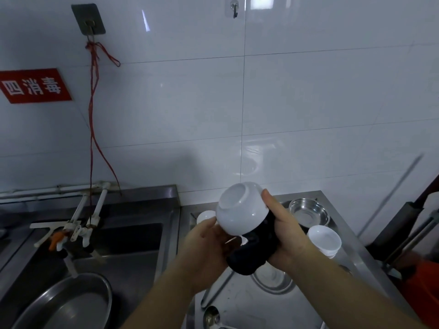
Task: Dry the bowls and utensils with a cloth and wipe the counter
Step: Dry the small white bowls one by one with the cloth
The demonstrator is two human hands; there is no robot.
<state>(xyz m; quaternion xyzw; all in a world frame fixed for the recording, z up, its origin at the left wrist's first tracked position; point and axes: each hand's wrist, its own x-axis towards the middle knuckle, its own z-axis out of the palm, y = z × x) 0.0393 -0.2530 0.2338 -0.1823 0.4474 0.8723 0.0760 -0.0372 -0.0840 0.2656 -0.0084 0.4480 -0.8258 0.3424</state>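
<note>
step: white bowl (240,207) dried (base up) | left hand (209,243) cups rim, right hand (285,231) grips black cloth (251,255) | next: bowl to be set down

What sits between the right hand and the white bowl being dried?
In the head view, a dark cloth lies between the right hand and the upturned white bowl, bunched under its rim.

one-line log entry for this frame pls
step: drying bowl | left hand: holds white bowl, base up | right hand: holds dark cloth against bowl | counter: steel dish, white cup, ladle
</note>
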